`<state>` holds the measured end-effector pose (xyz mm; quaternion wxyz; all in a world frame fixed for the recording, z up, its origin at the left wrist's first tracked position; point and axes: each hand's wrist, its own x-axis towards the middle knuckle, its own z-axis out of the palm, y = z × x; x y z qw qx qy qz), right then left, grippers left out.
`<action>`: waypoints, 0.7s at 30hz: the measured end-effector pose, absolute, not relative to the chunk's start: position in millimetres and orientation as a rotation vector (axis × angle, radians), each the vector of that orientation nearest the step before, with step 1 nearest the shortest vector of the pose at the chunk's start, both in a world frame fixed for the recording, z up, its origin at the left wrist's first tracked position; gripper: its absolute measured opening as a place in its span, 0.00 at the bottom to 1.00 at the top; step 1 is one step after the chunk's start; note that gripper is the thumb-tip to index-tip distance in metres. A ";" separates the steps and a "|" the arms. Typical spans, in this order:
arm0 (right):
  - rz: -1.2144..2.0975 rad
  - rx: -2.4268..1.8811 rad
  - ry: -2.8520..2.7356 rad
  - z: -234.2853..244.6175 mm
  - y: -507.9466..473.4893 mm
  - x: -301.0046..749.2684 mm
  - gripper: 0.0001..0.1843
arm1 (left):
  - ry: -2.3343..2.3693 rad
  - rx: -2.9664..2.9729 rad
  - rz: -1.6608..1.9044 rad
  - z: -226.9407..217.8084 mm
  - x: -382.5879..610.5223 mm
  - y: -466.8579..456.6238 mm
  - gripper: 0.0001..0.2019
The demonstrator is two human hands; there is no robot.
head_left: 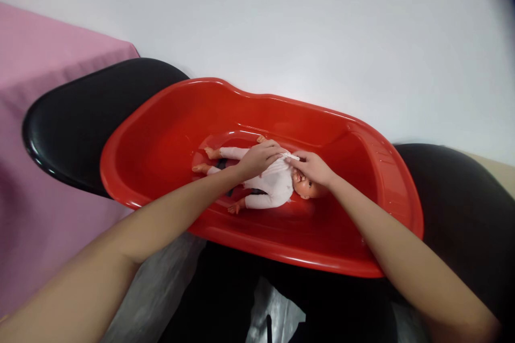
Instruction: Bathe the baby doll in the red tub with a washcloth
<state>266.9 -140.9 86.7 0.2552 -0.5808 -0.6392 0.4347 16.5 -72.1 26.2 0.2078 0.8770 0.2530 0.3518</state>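
Red plastic tub [281, 254] held the white-suited baby doll [277, 187] on its back. Left hand [259, 156] covered its chest (grip unclear), right hand [316, 169] fingers [301, 160] pinched its collar. Mid-unfastening, I'd guess; next needs a gentle tug.

A big red tub [281, 254] rests on a left black seat [80, 118] and a right black seat [462, 214]. A pink cloth [40, 64] hangs at the left. Behind is a white wall [281, 21].

White wall [281, 21], pink cloth [44, 64], black seats [76, 118].
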 end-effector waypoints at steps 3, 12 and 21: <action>1.112 -1.571 -1.775 86.6 -140.1 269.3 0.25 | 0.701 2.489 0.879 26.4 15.9 -73.2 0.19; 1.187 -1.546 -1.692 84.0 -137.8 270.7 0.32 | 0.918 2.592 0.666 42.9 11.6 -83.4 0.13; 1.156 -1.577 -1.635 79.6 -136.9 269.4 0.28 | 0.806 2.594 0.646 40.2 14.5 -81.7 0.12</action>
